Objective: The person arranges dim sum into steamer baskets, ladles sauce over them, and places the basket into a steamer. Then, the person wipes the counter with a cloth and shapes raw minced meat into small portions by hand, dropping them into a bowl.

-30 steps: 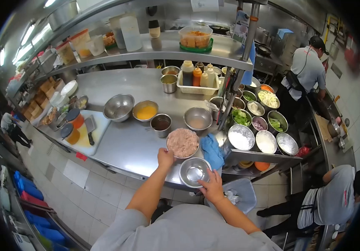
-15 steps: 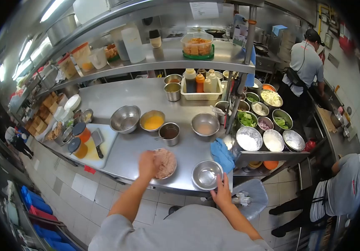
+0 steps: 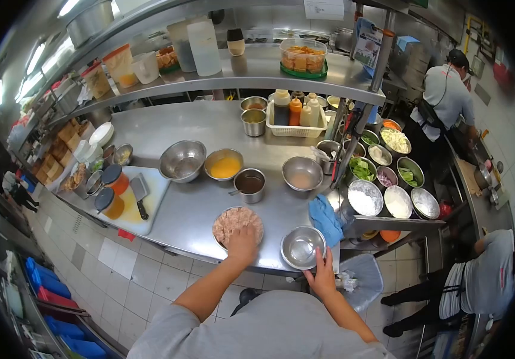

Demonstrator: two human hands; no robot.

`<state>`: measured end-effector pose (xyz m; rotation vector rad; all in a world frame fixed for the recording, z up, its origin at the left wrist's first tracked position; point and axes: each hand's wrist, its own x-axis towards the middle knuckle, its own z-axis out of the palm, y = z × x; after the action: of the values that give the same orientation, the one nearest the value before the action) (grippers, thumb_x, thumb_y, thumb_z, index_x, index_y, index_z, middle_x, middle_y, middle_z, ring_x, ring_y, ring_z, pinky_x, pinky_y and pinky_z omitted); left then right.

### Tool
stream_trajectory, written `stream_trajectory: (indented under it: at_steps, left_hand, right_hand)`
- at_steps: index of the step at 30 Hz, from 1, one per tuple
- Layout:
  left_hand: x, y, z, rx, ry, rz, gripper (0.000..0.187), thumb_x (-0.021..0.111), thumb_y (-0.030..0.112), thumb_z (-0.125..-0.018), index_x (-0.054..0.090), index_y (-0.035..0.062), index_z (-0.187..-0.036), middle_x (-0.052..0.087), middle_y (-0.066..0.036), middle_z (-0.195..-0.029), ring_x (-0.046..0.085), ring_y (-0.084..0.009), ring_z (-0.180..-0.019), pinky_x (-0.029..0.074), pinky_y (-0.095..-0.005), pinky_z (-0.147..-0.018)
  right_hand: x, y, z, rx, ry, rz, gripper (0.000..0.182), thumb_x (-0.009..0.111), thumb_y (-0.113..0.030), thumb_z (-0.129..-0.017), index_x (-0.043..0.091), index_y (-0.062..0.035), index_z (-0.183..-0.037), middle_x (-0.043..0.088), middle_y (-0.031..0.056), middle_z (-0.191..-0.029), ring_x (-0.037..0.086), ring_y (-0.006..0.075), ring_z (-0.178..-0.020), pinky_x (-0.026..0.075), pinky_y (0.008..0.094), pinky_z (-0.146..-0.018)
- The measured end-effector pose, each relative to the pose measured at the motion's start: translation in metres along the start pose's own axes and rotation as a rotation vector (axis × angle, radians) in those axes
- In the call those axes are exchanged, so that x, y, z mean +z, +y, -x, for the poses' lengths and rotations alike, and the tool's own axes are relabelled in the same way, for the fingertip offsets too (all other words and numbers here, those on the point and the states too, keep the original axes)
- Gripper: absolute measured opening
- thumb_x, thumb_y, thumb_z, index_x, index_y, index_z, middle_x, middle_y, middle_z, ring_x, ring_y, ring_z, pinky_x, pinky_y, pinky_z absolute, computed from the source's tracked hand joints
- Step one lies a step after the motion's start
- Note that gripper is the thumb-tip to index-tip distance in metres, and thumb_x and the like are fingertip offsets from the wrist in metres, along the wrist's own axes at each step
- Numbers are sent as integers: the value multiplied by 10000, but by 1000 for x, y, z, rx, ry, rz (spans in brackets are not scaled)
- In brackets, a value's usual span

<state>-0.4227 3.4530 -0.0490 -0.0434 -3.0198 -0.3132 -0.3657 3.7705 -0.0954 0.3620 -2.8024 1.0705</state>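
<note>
My left hand [image 3: 243, 245] reaches down into a bowl of pale pink minced meat [image 3: 233, 220], its fingertips sunk in the meat and partly hidden. To the right, my right hand [image 3: 322, 274] holds the near rim of a steel bowl [image 3: 299, 246] with nothing in it, near the counter's front edge. Behind the meat stands a steel pot of dark sauce [image 3: 250, 190] with a utensil in it. Beside that pot is a bowl of beaten egg [image 3: 224, 166]. Another bowl [image 3: 302, 177] has a little pale liquid at the bottom.
A blue cloth [image 3: 324, 216] lies right of the steel bowl. On the left, a cutting board [image 3: 153, 206] carries a cleaver [image 3: 140, 192] and two lidded jars. Tubs of flour and vegetables [image 3: 365, 198] stand at the right. A shelf [image 3: 239, 78] crosses above. Two people work at the right.
My left hand has gone from above the left side of the meat bowl into the meat. My right hand stays at the steel bowl. The view has shifted slightly.
</note>
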Motion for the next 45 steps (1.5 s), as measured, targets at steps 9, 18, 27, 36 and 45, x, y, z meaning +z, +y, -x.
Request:
stream_trajectory:
  at_steps: [9, 18, 27, 36, 45]
  left_hand:
    - [-25, -26, -3, 187, -88, 24, 423, 837, 454, -718, 756, 112, -952, 765, -146, -883, 732, -346, -888, 552, -481, -862]
    - [-27, -39, 5, 442, -126, 12, 709, 870, 696, -615, 780, 92, -975, 757, -104, -1055, 679, -338, -1075, 509, -485, -958]
    - [-47, -42, 8, 211, -86, 163, 1398, 976, 556, -558, 274, -66, -1594, 407, -307, -1576, 365, -446, -1497, 325, -501, -1230]
    - [-72, -37, -18, 170, -365, 310, 1290, 942, 531, -566, 370, -133, -1512, 587, -314, -1428, 568, -398, -1367, 458, -455, -1139]
    - [-76, -19, -27, 79, -357, 24, 1115, 904, 627, -571, 536, -108, -1325, 739, -258, -1153, 726, -411, -1083, 586, -455, -926]
  right_hand:
    - [-14, 5, 5, 16, 20, -70, 934, 845, -248, -851, 346, -108, -1629, 227, 347, -1643, 495, 509, -1366, 465, 495, -1129]
    - [-25, -19, 3, -169, 168, 162, 819, 879, -299, -804, 523, -141, -1524, 351, 296, -1603, 362, 520, -1445, 346, 595, -1179]
    - [-2, -72, -59, -463, -200, 121, 826, 893, -355, -783, 541, -131, -1496, 373, 199, -1645, 301, 445, -1533, 299, 585, -1234]
    - [69, -121, -129, -414, -421, 12, 1175, 942, -304, -699, 272, 66, -1590, 289, 277, -1673, 234, 448, -1580, 226, 461, -1315]
    - [53, -144, -158, -371, -477, 130, 1187, 993, -253, -527, 403, -12, -1528, 489, 152, -1521, 517, 405, -1336, 498, 453, -1115]
